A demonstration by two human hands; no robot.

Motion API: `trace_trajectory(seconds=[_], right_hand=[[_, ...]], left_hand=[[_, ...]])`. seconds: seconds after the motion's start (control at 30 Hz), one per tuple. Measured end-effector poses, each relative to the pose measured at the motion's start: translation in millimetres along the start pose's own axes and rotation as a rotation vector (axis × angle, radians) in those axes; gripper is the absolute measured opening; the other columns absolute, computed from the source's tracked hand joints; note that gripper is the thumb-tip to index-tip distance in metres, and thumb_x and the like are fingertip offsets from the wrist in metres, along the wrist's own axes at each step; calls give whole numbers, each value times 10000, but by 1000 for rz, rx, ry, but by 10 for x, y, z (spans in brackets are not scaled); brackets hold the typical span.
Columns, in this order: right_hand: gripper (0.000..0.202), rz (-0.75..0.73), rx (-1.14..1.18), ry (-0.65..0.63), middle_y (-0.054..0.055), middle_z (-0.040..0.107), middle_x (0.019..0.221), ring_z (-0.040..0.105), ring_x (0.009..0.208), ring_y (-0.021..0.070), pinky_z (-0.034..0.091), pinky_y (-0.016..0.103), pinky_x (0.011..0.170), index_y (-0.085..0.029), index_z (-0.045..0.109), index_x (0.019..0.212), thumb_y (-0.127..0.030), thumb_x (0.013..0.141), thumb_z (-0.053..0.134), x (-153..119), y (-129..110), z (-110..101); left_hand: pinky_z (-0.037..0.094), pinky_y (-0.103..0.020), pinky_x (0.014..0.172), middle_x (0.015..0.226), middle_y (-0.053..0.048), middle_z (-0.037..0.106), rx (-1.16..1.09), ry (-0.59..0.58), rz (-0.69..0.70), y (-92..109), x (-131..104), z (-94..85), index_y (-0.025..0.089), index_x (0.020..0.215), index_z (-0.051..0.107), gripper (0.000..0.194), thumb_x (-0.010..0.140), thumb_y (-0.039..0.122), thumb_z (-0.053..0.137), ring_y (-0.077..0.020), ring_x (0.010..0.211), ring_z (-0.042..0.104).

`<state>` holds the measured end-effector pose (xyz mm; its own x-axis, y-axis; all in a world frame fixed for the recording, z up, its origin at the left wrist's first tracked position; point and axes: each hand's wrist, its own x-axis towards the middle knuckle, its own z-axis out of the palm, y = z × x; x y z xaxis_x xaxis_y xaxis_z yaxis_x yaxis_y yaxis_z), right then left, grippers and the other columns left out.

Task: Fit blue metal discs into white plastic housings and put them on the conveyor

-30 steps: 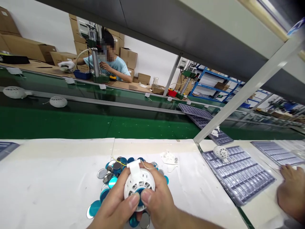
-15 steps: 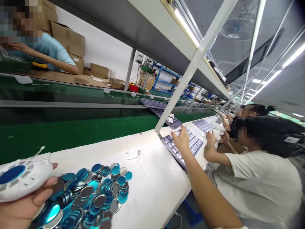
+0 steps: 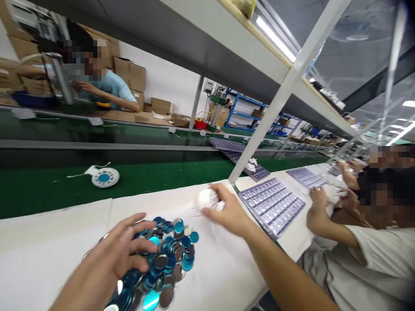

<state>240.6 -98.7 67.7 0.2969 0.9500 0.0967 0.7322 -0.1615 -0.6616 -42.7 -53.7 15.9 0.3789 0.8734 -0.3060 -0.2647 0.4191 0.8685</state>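
My left hand [image 3: 125, 246] reaches over a pile of round metal discs [image 3: 168, 259], several with blue film. Its fingers are spread and bent at the pile's near edge, and no disc shows lifted in them. In my right hand [image 3: 228, 211] is a blurred white plastic part [image 3: 207, 199], gripped between thumb and fingers just above the white table surface [image 3: 220, 255]. A round white vented casing [image 3: 105, 177] with a blue disc at its centre and a thin wire lies on the green conveyor belt [image 3: 152, 177].
A gridded tray [image 3: 272, 205] sits right of my right hand, by a slanting white post [image 3: 285, 95]. More trays [image 3: 238, 151] lie across the belt's far part. A co-worker's arm [image 3: 324, 222] is at the right; another person [image 3: 113, 93] works across the belt.
The white casing has gone from my left hand and lies on the belt. My left hand has moved right over the discs. My right hand has come back from the tray, holding a white part.
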Motion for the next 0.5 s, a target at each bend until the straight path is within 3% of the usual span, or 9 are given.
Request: trace_trajectory(seconds=[0.1, 0.17, 0.27, 0.4, 0.5], right_hand=[[601, -146, 230, -296, 7, 715, 928, 672, 783, 200, 490, 252, 609, -250, 567, 1168, -549, 704, 805, -149, -478, 458], [448, -181, 268, -399, -3, 713, 859, 662, 723, 173, 466, 234, 576, -243, 569, 1144, -574, 855, 657, -118, -582, 615], [274, -208, 155, -395, 9, 700, 828, 649, 720, 160, 436, 238, 600, -221, 616, 1000, -403, 1020, 412, 50, -449, 645], [41, -216, -36, -393, 18, 644, 771, 601, 750, 214, 347, 272, 620, -215, 648, 826, -224, 811, 685, 200, -187, 613], [143, -210, -78, -425, -5, 583, 685, 540, 665, 191, 293, 264, 588, -211, 617, 785, -161, 723, 736, 198, -126, 650]], left_hand=[[600, -288, 696, 1003, -24, 730, 50, -56, -36, -96, -162, 199, 381, 1440, 418, 674, 840, 587, 645, -230, 822, 681], [563, -244, 649, 804, -3, 705, 9, -49, -28, -78, -210, 251, 360, 1460, 391, 663, 874, 590, 597, -195, 729, 637], [528, -233, 589, 773, -11, 686, -84, -21, 18, 25, -202, 224, 280, 1423, 451, 582, 909, 523, 579, -169, 641, 568], [525, -251, 557, 836, -15, 681, -198, 1, -5, 71, -133, 107, 268, 1388, 500, 570, 895, 542, 583, -142, 556, 511], [504, -229, 523, 812, -6, 673, -200, 36, -30, 34, -124, 82, 277, 1379, 513, 624, 847, 575, 643, -116, 507, 483]])
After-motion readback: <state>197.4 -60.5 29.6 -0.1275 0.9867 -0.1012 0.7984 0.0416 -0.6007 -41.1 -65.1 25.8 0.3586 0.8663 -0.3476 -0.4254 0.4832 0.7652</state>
